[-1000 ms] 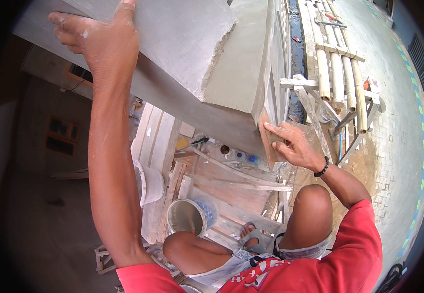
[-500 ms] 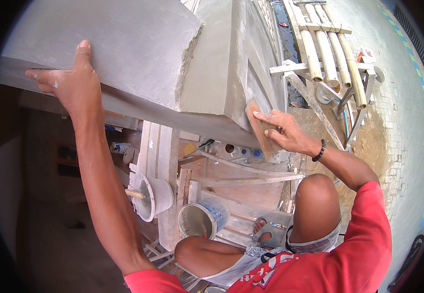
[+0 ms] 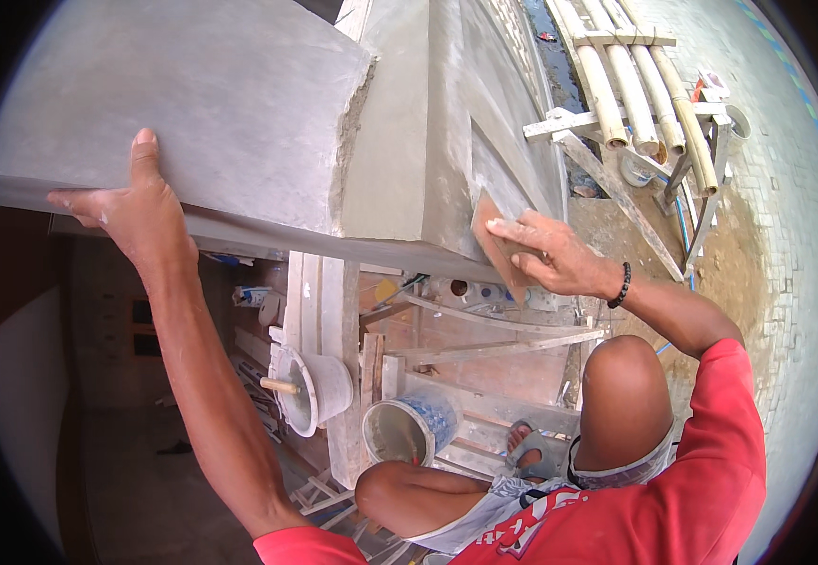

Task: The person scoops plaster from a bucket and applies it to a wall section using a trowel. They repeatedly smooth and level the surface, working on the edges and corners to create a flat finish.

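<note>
My left hand [image 3: 136,212] rests against the front edge of a grey plastered slab [image 3: 202,122], thumb spread up over its face and index finger stretched left along the edge. The other fingertips are partly hidden. A thin reddish-brown wooden float [image 3: 492,231] is gripped in my right hand [image 3: 548,252], its flat side close against the plastered corner. Whether the whole float touches the surface I cannot tell. Between my hands runs a rough, broken plaster edge [image 3: 354,141] beside a smoother, browner strip [image 3: 385,174].
Below the slab hang or stand a white bucket [image 3: 333,388] with a stick handle and a blue-white bucket [image 3: 439,414]. Timber planks [image 3: 338,330] rise beside them. Bamboo poles [image 3: 621,89] lie on a wooden trestle at the right, over paved ground [image 3: 776,226].
The view has shifted slightly, so the slab edge and my left hand appear lower. My right hand keeps the float at nearly the same place on the corner.
</note>
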Tool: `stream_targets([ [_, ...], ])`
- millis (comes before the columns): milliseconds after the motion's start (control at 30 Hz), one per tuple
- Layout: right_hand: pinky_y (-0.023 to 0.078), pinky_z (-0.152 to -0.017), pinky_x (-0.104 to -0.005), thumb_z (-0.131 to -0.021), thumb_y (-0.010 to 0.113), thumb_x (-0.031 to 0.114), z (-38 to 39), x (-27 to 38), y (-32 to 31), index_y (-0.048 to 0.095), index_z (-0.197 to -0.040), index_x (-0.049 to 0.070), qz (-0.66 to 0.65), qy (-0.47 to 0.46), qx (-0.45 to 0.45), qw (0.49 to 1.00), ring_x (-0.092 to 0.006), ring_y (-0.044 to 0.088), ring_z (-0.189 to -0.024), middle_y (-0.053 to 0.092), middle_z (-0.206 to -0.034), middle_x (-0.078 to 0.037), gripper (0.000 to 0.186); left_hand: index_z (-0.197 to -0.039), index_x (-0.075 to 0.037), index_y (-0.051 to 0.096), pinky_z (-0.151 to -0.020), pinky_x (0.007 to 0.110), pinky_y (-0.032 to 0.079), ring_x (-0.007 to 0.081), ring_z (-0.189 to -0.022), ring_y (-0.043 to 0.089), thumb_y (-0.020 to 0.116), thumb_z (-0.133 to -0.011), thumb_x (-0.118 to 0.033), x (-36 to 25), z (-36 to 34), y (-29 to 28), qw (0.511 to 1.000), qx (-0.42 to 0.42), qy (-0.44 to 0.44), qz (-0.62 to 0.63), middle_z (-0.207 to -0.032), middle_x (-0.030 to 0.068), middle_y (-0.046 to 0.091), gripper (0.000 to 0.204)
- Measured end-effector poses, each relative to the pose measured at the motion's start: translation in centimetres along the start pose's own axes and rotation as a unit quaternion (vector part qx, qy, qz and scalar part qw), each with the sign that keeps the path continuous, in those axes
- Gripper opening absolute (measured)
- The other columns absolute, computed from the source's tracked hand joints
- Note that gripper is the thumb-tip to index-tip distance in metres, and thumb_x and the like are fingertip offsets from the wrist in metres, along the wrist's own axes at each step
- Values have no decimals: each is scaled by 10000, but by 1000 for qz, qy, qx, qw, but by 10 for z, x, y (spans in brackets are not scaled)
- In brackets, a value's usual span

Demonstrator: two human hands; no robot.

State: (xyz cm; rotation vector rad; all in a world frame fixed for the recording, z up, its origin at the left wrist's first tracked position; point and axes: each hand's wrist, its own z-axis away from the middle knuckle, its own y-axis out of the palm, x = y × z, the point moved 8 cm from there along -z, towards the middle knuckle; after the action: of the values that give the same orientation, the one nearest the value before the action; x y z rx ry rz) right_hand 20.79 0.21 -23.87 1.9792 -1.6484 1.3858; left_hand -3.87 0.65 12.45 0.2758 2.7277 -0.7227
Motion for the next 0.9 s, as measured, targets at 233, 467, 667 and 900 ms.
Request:
stream_targets([
  [233, 470, -724, -349, -897, 550, 55, -113, -2, -72, 509, -1525, 167, 1, -43, -134, 990, -186, 489, -767, 548, -905, -83, 640, -1539, 110, -180, -1253, 450, 225, 407, -1530, 146, 755, -911, -264, 0, 3, -1, 999, 15, -21, -23, -1607, 342, -12, 1187],
  [467, 441, -754, -398, -855, 595, 57, -42, -10, -18, 538, -1496, 138, 10, 93, 29, 995, -246, 480, -773, 477, -828, -111, 648, -1539, 112, -172, -1247, 530, 192, 522, -1525, 56, 709, -936, -310, 6, 4, 0, 999, 15, 9, -52, -1590, 399, -73, 1148],
  [667, 495, -952, -341, -851, 576, 41, -96, -6, -72, 534, -1488, 89, -29, -3, -132, 991, -229, 636, -1015, 676, -1219, -201, 641, -1528, 141, -172, -1249, 449, 206, 459, -1536, 116, 764, -897, -331, 9, -4, -1, 998, 6, 22, -55, -1605, 376, -59, 1223],
  [900, 466, -730, -355, -872, 613, 9, -56, 27, -11, 525, -1500, 99, 22, 11, -46, 999, -206, 500, -768, 504, -877, -103, 641, -1612, 25, 19, -1262, 452, 177, 434, -1512, 225, 700, -897, -136, -17, 24, -3, 989, -122, 58, -61, -1621, 333, 169, 1001],
])
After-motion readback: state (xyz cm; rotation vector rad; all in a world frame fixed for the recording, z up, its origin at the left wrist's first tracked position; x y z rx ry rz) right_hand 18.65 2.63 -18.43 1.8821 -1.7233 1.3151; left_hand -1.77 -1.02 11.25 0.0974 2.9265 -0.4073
